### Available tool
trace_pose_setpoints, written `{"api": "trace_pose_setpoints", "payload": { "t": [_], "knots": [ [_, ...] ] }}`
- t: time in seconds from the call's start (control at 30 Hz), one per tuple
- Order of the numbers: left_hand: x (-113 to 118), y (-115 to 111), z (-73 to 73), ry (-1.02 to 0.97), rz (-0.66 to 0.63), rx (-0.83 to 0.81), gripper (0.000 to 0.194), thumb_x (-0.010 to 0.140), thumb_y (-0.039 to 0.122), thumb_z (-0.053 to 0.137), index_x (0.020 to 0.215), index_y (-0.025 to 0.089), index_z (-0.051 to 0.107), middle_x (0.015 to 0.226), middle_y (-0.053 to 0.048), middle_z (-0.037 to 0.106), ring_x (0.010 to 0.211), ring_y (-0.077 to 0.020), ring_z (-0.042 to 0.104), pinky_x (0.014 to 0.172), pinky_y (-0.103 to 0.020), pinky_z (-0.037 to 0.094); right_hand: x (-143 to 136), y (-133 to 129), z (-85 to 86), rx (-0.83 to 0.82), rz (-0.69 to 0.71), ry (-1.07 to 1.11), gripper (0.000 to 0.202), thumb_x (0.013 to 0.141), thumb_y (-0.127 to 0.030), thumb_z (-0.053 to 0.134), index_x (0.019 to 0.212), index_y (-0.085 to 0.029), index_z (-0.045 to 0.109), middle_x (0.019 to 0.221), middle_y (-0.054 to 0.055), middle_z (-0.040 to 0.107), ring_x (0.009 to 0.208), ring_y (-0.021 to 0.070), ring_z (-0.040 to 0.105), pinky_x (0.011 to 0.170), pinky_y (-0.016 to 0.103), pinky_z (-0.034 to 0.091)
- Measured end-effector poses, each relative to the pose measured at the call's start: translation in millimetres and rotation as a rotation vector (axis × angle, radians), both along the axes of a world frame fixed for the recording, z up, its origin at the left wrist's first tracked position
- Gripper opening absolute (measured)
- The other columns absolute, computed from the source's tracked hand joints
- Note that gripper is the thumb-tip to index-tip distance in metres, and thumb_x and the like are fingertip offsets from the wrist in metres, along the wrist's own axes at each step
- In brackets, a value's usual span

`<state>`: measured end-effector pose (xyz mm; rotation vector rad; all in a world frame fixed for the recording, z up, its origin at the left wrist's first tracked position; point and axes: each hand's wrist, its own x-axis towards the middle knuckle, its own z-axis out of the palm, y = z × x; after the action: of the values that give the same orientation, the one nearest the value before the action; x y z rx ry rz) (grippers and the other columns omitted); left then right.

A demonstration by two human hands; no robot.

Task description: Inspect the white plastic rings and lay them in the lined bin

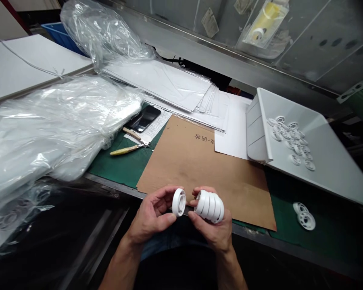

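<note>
Between the thumb and fingers of my left hand [153, 213] is a single white plastic ring [178, 202], held upright on its edge with its open side turned to the right. My right hand [216, 229] grips a row of several similar white rings [210, 206], pressed face to face. A small gap separates the single ring from the row. Both hands are over the near edge of a brown cardboard sheet [205, 169].
A grey bin [335, 161] at the right holds several white rings [295, 137]. Two more rings [305, 219] lie on the green mat. Cutting pliers [130, 147] and a phone [147, 119] lie left of the cardboard. Plastic bags [48, 125] cover the far left.
</note>
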<state>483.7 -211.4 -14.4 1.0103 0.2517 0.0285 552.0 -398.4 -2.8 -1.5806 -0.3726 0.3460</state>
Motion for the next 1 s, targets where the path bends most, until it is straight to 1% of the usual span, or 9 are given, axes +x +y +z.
{"api": "trace_pose_setpoints", "payload": {
  "t": [0.1,0.23,0.37,0.47,0.57,0.67,0.77,0.9,1.0],
  "knots": [
    [0.7,-3.1,-1.0,0.032,0.067,-0.022,0.061,0.064,0.043,0.099,0.117,0.021,0.078,0.112,-0.011,0.081,0.099,-0.0252,0.076,0.089,-0.030,0.061,-3.3,3.2,1.0,0.000,-0.050,0.144,0.034,0.077,-0.034,0.092,0.105,-0.019,0.078,0.095,0.009,0.079,0.083,0.0241,0.075,0.070,0.032,0.065],
    [3.8,-8.7,1.3,0.082,0.161,0.008,0.060,0.064,0.051,0.097,0.111,0.018,0.079,0.101,-0.009,0.081,0.090,-0.0224,0.074,0.083,-0.027,0.059,-8.6,8.7,-1.4,0.028,-0.111,0.178,0.027,0.077,-0.035,0.090,0.097,-0.020,0.081,0.107,0.010,0.078,0.089,0.0247,0.075,0.077,0.032,0.064],
    [6.8,-12.7,6.1,0.107,0.229,0.029,0.050,0.076,0.058,0.087,0.101,0.015,0.079,0.084,-0.005,0.074,0.078,-0.0172,0.066,0.076,-0.025,0.054,-12.2,10.8,-8.1,0.076,-0.084,0.197,0.019,0.081,-0.035,0.087,0.094,-0.022,0.085,0.112,0.010,0.078,0.105,0.0271,0.074,0.092,0.034,0.062],
    [8.6,-14.9,9.6,0.127,0.251,0.024,0.048,0.080,0.061,0.082,0.090,0.014,0.076,0.075,-0.003,0.069,0.070,-0.0161,0.060,0.071,-0.026,0.050,-13.4,12.9,-8.9,0.119,-0.032,0.266,0.020,0.083,-0.035,0.085,0.098,-0.024,0.086,0.114,0.009,0.078,0.101,0.0263,0.076,0.092,0.035,0.063],
    [8.9,-16.8,9.6,0.128,0.240,0.037,0.049,0.082,0.062,0.079,0.090,0.015,0.075,0.074,-0.004,0.069,0.070,-0.0174,0.059,0.072,-0.028,0.050,-14.3,15.3,-5.1,0.169,0.017,0.302,0.021,0.084,-0.035,0.085,0.101,-0.024,0.086,0.112,0.009,0.079,0.098,0.0270,0.078,0.092,0.038,0.064],
    [7.4,-17.3,6.6,0.111,0.211,0.063,0.050,0.083,0.062,0.077,0.097,0.015,0.076,0.079,-0.006,0.072,0.074,-0.0197,0.064,0.077,-0.030,0.053,-14.5,16.2,-1.3,0.199,0.062,0.309,0.022,0.084,-0.036,0.085,0.103,-0.025,0.085,0.109,0.007,0.081,0.099,0.0270,0.078,0.092,0.037,0.064],
    [4.9,-14.9,5.5,0.075,0.204,0.122,0.054,0.076,0.056,0.087,0.110,0.016,0.076,0.095,-0.009,0.077,0.086,-0.0249,0.070,0.081,-0.032,0.057,-13.6,15.2,-1.3,0.181,0.072,0.317,0.026,0.085,-0.039,0.085,0.105,-0.024,0.084,0.104,0.006,0.082,0.097,0.0267,0.078,0.090,0.035,0.063],
    [1.0,-8.8,9.4,-0.061,0.193,0.354,0.057,0.069,0.036,0.094,0.121,0.021,0.077,0.122,-0.011,0.073,0.107,-0.0285,0.070,0.091,-0.032,0.058,-11.6,13.1,-6.8,0.189,0.063,0.342,0.029,0.086,-0.039,0.085,0.110,-0.024,0.083,0.104,0.005,0.082,0.097,0.0244,0.076,0.089,0.031,0.061],
    [-0.4,-6.0,12.0,-0.101,0.192,0.467,0.054,0.070,0.032,0.094,0.121,0.022,0.078,0.124,-0.011,0.072,0.110,-0.0278,0.070,0.094,-0.031,0.058,-11.2,12.9,-10.5,0.238,0.064,0.375,0.028,0.086,-0.038,0.086,0.110,-0.025,0.082,0.107,0.004,0.081,0.100,0.0231,0.075,0.091,0.029,0.059]
  ]
}}
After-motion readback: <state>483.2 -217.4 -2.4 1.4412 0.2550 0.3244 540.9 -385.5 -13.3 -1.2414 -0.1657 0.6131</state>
